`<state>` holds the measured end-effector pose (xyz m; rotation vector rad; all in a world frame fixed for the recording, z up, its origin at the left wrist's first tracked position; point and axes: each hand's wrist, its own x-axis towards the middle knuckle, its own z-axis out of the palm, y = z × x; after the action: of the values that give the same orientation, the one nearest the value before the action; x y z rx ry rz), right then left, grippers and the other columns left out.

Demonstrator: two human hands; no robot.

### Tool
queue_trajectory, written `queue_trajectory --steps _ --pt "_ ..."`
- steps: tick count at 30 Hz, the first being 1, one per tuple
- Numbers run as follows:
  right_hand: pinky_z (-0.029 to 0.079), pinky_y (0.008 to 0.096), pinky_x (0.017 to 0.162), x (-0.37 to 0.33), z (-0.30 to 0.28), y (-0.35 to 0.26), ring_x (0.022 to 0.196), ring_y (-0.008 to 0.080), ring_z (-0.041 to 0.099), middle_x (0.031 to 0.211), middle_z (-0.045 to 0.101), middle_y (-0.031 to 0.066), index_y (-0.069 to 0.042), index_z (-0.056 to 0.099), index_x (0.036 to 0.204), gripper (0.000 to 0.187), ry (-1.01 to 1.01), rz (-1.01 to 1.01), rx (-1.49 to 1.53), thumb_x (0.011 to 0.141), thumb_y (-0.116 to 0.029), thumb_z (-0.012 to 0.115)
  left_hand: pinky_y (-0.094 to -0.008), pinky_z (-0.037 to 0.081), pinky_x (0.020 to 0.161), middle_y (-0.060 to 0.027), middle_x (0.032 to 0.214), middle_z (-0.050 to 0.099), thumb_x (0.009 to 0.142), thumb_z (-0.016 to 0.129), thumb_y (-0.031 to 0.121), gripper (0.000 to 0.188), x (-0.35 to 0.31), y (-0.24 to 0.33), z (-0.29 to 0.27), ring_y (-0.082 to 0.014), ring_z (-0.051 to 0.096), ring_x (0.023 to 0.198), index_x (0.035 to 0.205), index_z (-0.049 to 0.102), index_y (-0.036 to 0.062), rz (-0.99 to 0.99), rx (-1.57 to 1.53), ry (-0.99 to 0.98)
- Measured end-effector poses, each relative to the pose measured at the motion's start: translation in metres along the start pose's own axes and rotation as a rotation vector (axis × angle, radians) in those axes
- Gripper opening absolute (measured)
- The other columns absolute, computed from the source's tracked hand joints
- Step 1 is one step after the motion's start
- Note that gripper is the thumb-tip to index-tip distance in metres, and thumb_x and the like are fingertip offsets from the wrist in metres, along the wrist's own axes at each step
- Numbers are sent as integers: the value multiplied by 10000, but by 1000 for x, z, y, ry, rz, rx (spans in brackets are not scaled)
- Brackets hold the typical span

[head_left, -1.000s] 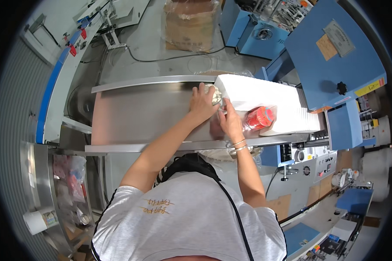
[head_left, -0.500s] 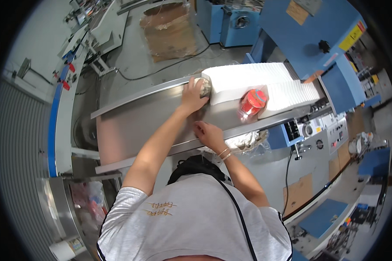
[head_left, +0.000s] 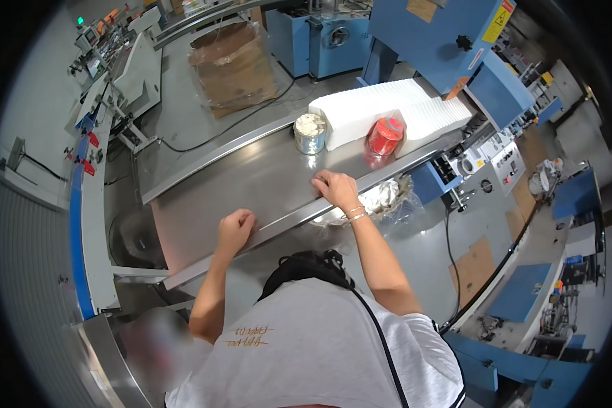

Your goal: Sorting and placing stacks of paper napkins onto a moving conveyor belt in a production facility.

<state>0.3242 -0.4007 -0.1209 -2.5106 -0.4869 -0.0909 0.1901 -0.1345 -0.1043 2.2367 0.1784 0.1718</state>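
Fingers of the left hand (head_left: 235, 230) are curled shut on the steel counter (head_left: 251, 178) edge, gripping nothing. Right hand (head_left: 335, 188) lies flat, fingers spread, near the silver tin (head_left: 310, 132) and red-capped jar (head_left: 383, 138).

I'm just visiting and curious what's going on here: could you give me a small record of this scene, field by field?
Setting: workshop with blue machines
Surface: long steel table
Left hand: fist resting on the table's near edge, holding nothing visible
Right hand: flat on the table's near edge, bracelets at the wrist
Further back on the table: silver roll, red roll in clear wrap, white stack of sheets
Behind the table: wrapped cardboard box on the floor
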Motion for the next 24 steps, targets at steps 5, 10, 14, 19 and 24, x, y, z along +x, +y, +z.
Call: queue_trajectory --steps 5,10,14,19,24 --pt "507 383 668 -6 0 -14 755 290 664 748 689 67 -157 693 924 291 -15 36 67 866 -417 578 -467 479 648 -173 715 632 868 543 276 264 -25 -24 4 -385 614 697 832 648 36 -37 142 69" --pt "507 422 660 -21 34 -30 725 299 658 741 682 76 -161 681 923 322 29 5 1 806 -458 638 -499 460 646 -198 776 629 886 501 302 293 -26 -32 13 -417 600 753 800 626 50 68 200 70" --pt "512 397 636 -39 52 -84 695 309 657 676 663 98 -146 702 878 322 30 -64 11 817 -453 628 -526 456 642 -203 781 621 901 483 333 319 -28 -25 10 -425 591 741 797 623 65 53 270 31" --pt "486 427 635 -38 52 -93 663 336 633 665 650 130 -126 702 787 349 107 -101 -43 861 -437 563 -524 454 644 -195 777 626 913 465 345 337 -20 -21 12 -423 595 742 802 622 68 92 339 61" --pt "470 411 691 -34 57 -86 672 306 638 680 660 113 -139 689 796 263 112 -85 -108 851 -369 573 -479 462 674 -201 808 630 922 472 354 352 -15 -9 12 -420 598 787 840 632 51 55 373 12"
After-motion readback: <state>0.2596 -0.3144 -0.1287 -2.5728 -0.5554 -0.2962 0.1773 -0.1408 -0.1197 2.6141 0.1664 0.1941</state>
